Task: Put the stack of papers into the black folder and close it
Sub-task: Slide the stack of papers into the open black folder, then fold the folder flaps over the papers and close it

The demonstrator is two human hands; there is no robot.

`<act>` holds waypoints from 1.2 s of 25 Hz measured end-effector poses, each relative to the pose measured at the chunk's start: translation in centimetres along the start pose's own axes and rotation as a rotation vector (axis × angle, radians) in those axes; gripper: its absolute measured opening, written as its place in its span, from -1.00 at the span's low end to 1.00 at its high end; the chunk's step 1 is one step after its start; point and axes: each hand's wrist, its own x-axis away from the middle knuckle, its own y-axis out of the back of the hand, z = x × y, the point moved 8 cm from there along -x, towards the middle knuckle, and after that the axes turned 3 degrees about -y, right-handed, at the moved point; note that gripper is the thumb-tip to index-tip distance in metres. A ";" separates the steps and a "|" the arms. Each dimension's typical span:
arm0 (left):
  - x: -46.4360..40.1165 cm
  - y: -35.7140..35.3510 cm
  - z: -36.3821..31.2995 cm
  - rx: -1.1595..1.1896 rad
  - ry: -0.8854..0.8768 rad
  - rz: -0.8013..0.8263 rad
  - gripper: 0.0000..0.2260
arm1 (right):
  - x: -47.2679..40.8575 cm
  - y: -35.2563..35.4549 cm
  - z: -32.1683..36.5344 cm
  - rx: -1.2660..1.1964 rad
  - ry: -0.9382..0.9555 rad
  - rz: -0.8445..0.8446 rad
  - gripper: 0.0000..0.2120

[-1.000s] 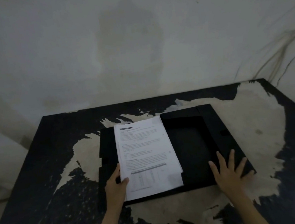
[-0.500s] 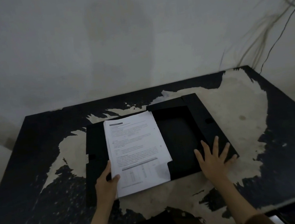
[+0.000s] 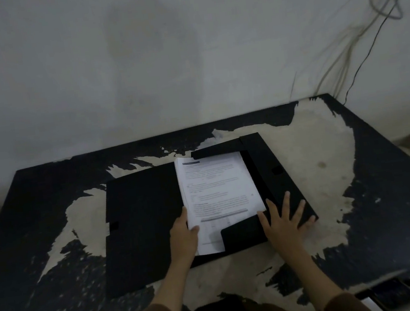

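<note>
Black folder [image 3: 144, 214], open flat at centre frame on a worn black table [image 3: 396, 183] with pale patches of stripped finish. Stack of papers [image 3: 218, 187], printed, white: half a second earlier it lay on the folder's left panel; now it sits on the right panel, its lower right corner tucked under the bottom flap [image 3: 242, 233] and its top edge meeting the upper flap [image 3: 216, 150]. Left hand [image 3: 183, 238]: thumb over the stack's lower left edge, fingers beneath, gripping the sheets as before. Right hand [image 3: 283, 223]: fingers splayed wide, pressed flat on the folder's right flap, holding nothing. Loose cables [image 3: 364, 32] hang on the wall, upper right of frame.
</note>
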 end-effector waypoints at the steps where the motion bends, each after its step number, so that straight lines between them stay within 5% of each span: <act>1: -0.1 -0.8 -0.5 -0.026 -0.020 0.029 -0.44 | -0.1 0.1 0.0 0.009 0.003 -0.011 -0.21; 9: -1.4 -5.1 -3.2 -0.216 -0.095 0.275 -0.46 | -0.1 0.9 0.0 0.095 0.053 -0.102 -0.02; 13: -1.5 -7.3 -3.7 -0.298 -0.070 0.401 -0.40 | -0.3 -0.5 -0.8 0.181 0.038 -0.015 -0.42; 19: -3.1 -6.9 -2.2 -0.581 0.020 0.483 -0.40 | -0.1 -0.3 -0.6 0.182 0.050 0.023 -0.44; 24: -3.2 -0.4 0.4 -0.622 -0.012 0.203 -0.53 | 0.3 0.5 0.1 0.156 0.095 -0.034 -0.44; 30: 0.8 10.2 6.3 -0.497 0.229 -0.251 -0.57 | 3.8 -1.9 9.8 0.140 0.633 0.086 -0.44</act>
